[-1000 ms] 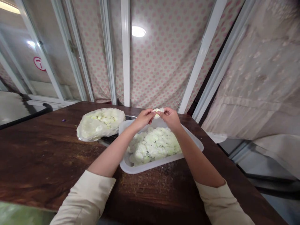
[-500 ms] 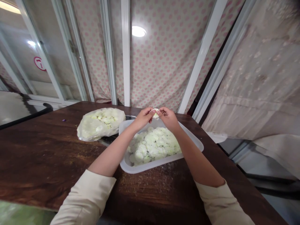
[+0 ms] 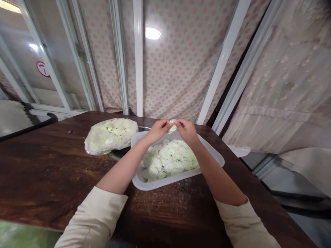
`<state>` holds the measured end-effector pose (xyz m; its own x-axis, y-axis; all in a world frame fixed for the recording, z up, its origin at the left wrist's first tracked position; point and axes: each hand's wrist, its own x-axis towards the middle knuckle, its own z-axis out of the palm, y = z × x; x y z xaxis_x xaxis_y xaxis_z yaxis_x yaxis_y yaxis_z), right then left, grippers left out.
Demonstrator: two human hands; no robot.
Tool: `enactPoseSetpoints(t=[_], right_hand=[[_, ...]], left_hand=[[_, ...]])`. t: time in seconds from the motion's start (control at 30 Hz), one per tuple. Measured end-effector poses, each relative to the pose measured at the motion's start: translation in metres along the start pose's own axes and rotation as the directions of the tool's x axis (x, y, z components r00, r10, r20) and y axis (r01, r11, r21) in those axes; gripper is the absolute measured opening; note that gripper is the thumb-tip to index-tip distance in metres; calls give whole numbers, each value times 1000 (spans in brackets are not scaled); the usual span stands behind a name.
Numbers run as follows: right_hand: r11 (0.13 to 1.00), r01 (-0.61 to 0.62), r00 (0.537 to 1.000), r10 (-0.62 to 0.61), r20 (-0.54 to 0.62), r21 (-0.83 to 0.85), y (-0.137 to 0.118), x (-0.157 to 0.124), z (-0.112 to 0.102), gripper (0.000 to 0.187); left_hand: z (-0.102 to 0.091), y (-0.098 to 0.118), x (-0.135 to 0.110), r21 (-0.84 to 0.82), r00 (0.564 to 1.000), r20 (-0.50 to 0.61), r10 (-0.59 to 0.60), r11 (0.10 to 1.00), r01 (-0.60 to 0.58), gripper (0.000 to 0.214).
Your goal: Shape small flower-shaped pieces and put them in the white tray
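Observation:
My left hand [image 3: 157, 131] and my right hand [image 3: 186, 131] meet above the far rim of a white plastic tray [image 3: 165, 184], pinching a small cauliflower floret [image 3: 172, 126] between their fingertips. Part of the floret is hidden by my fingers. Below my forearms, a heap of pale cauliflower florets [image 3: 168, 160] fills most of the tray. To the left of the tray lies a clear plastic bag of cauliflower pieces [image 3: 111, 136], out of reach of neither hand's fingers but not touched by them.
The tray and bag rest on a dark wooden table [image 3: 57, 165], with a dark round rim [image 3: 143, 129] partly hidden behind them. A polka-dot fabric wall with white frame posts stands behind the table, and a glass door is at the far left.
The floret between my fingers looks smaller than a second ago and sits slightly lower and further left. My hands have drawn a little closer around it.

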<state>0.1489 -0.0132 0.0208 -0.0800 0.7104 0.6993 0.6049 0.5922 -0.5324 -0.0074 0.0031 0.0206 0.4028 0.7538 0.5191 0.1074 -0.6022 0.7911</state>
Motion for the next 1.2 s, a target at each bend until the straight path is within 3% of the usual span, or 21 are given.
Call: enactPoseSetpoints(t=[0.13,0.2,0.33,0.4,0.53,0.73,0.9,1.03,1.2], right_hand=[[985,-63,997,54,-62,-162,3,-1,-3,31],[987,-68,997,63,-38,-147,6,0,-2,30],[967,-62,993,34,117,247,7,0,4,57],[931,-83,986,25,166,354,4,0,7,62],[952,-64,985,11,174,300,-4,-1,8,44],[984,-61,996,49,77,170,5,1,6,41],[986,-161,986,162,-27,44,19,2,2,44],[965,-204,978,193,81,165,17,1,5,53],[911,-190,962,100,253,366,-1,0,9,50]], left_hand=[[0,1,-1,21,999,-35,-10,1000,10,37],[0,0,-1,-3,999,-38,-14,1000,13,37],[-1,-4,1,-23,1000,-26,9,1000,-10,38],[-1,-7,2,-12,999,-38,29,999,-30,38],[-2,-8,2,25,998,-58,32,999,-31,40],[0,1,-1,13,999,-25,-22,1000,22,39],[0,3,-1,-22,997,-71,-25,999,24,32],[-1,4,-1,-35,995,-99,-14,999,10,33],[0,4,-1,1,999,-31,30,1000,-30,39]])
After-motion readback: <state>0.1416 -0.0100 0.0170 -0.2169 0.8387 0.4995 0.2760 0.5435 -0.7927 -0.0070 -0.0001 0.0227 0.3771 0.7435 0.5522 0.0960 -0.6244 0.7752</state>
